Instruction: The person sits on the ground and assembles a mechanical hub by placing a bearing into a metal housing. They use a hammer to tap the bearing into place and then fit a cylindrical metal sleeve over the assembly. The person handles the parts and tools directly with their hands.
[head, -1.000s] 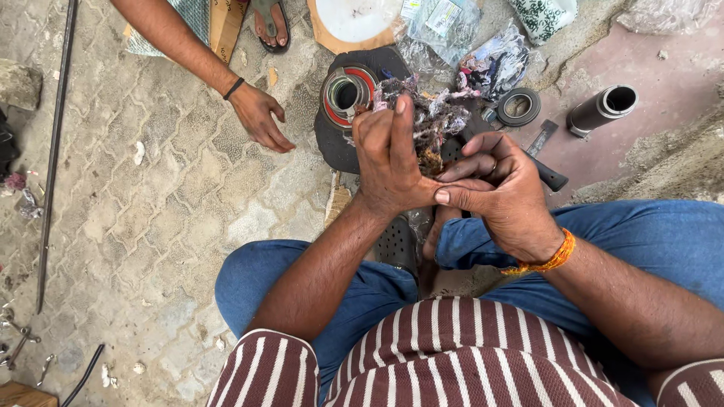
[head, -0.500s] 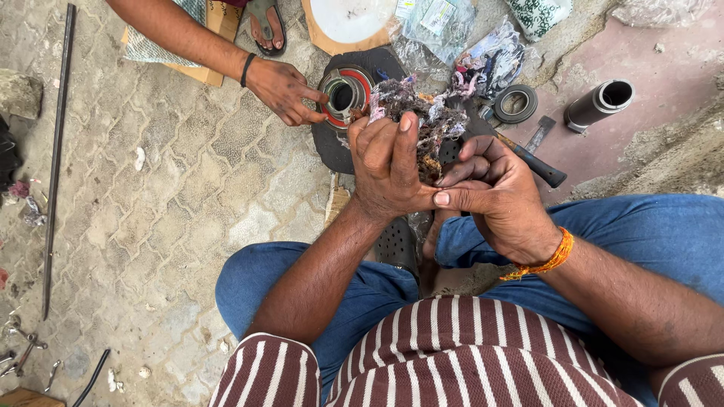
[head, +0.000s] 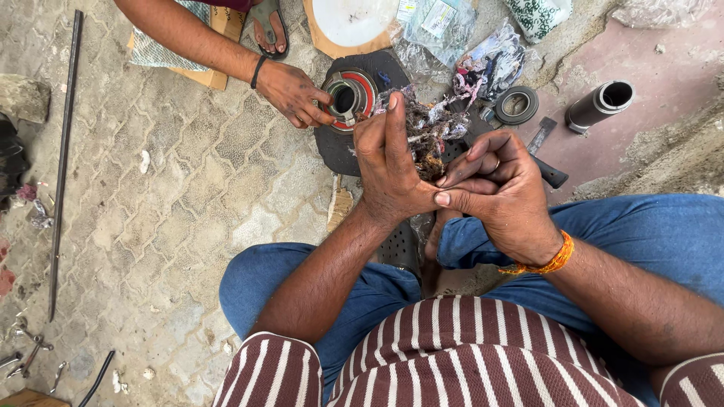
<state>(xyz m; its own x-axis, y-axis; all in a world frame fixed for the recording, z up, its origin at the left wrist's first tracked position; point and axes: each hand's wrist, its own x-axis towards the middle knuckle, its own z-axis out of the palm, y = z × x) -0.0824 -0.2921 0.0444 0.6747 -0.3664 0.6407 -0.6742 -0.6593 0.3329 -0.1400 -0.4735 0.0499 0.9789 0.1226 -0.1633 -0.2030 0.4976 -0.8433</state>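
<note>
My left hand (head: 388, 162) is raised in front of me, fingers pointing up and pressed against a dirty grey wad of cotton waste (head: 426, 130). My right hand (head: 501, 197) meets it from the right. Its thumb lies on my left palm and its fingers curl around the wad. Both hands look greasy. Beyond them, another person's hand (head: 292, 92) touches a round metal part with a red ring (head: 348, 94). That part lies on a black mat (head: 332, 147).
A dark ring-shaped part (head: 516, 105), a grey metal sleeve (head: 599, 104) and a black-handled tool (head: 549, 172) lie on the right. Plastic bags (head: 430, 22) and a white disc on a board (head: 351, 19) are at the top. A long steel rod (head: 64, 151) lies on the left paving.
The other person's hand has moved right onto the round part with the red ring. My hands stay together on the wad, shifting only slightly.
</note>
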